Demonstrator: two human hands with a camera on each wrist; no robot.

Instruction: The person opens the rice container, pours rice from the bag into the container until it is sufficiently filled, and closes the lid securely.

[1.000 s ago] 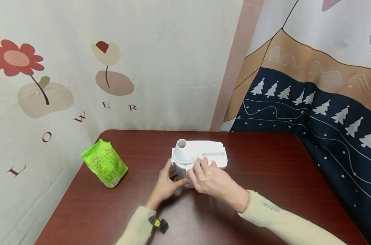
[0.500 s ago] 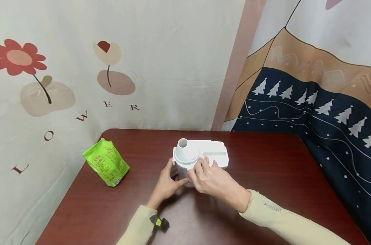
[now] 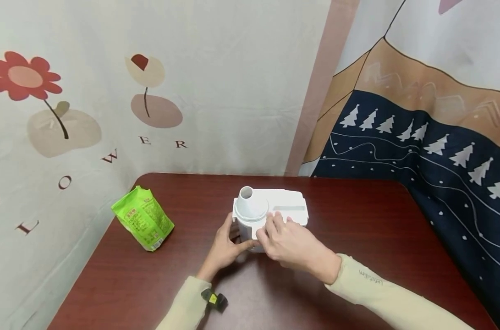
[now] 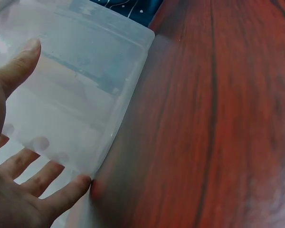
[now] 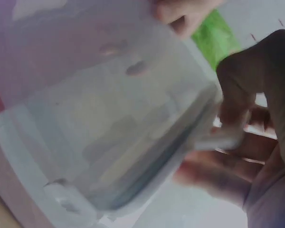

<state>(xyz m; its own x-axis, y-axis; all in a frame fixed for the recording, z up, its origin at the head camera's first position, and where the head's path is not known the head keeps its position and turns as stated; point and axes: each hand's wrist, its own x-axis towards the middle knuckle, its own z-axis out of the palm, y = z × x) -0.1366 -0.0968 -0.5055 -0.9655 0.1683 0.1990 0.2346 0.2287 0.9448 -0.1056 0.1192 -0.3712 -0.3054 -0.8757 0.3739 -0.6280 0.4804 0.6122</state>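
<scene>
A translucent plastic storage container [image 3: 244, 232] stands upright near the middle of the table. Its white lid [image 3: 283, 197] carries a round cap with a conical spout [image 3: 247, 204] on the left part. My left hand [image 3: 222, 250] holds the container low on its left, thumb at the front; in the left wrist view its fingers spread over the clear wall [image 4: 80, 95]. At the lid's front edge, my right hand [image 3: 288, 240] pinches a white latch [image 5: 221, 141], which stands out from the rim in the right wrist view. Another latch [image 5: 70, 203] shows at the lid's other end.
A bright green printed pouch [image 3: 144, 220] lies on the left of the dark red-brown table [image 3: 357, 229]. Patterned cloth [image 3: 233, 91] hangs behind the table and along its sides. A black strap device [image 3: 214, 300] sits on the left wrist.
My right hand has shifted slightly right along the lid's front, and the white latch shows more clearly out from the rim. The left hand and container stay in place.
</scene>
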